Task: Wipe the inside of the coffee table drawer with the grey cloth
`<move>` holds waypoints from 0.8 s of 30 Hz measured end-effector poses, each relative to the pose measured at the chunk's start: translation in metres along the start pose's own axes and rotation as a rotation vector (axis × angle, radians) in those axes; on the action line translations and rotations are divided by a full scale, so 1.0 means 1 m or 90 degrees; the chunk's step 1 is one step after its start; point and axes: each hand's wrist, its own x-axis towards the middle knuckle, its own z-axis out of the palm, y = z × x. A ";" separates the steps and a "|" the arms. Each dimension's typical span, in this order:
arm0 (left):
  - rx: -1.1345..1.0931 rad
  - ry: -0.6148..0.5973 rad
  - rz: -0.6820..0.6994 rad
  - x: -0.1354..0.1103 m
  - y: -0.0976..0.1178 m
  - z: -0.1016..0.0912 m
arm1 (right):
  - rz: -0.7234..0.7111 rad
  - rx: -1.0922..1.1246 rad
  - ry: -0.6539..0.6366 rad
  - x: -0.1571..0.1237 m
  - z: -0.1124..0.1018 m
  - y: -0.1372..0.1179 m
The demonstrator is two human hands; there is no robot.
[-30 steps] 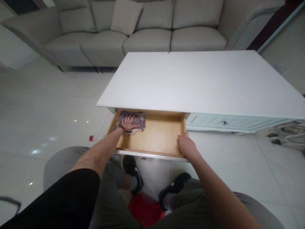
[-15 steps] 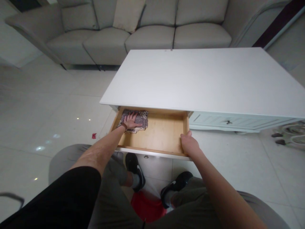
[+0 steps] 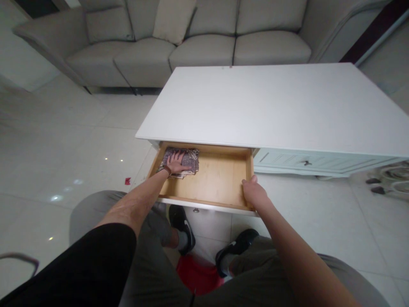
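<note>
Two hands at work on one drawer [image 3: 217, 181]: the left hand [image 3: 177, 162] lies flat, fingers spread, pressing on a folded patterned cloth [image 3: 191, 158] in the back left corner; the right hand [image 3: 254, 192] curls round the front right corner, thumb up on the side wall; so the cloth is in, by my read, and the drawer stands pulled well out, not yet shut; the cloth looks soft and thin, a busy grey-purple print, folded roughly square; the drawer's inside is bare pale wood, smooth and boxy; above it, the white table top [image 3: 271, 102], matte and flat; a second drawer [image 3: 306, 162] alongside sits closed, small dark knob; beyond, a beige sofa [image 3: 204, 47], plump and padded; glossy pale floor tiles [image 3: 64, 140] all round.
</note>
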 end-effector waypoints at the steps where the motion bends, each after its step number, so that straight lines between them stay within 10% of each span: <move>1: 0.006 -0.004 -0.003 -0.002 0.003 -0.002 | 0.003 0.001 -0.001 -0.001 -0.001 0.000; 24: 0.045 0.007 -0.050 -0.014 0.020 -0.014 | 0.008 -0.003 0.007 -0.002 -0.001 -0.001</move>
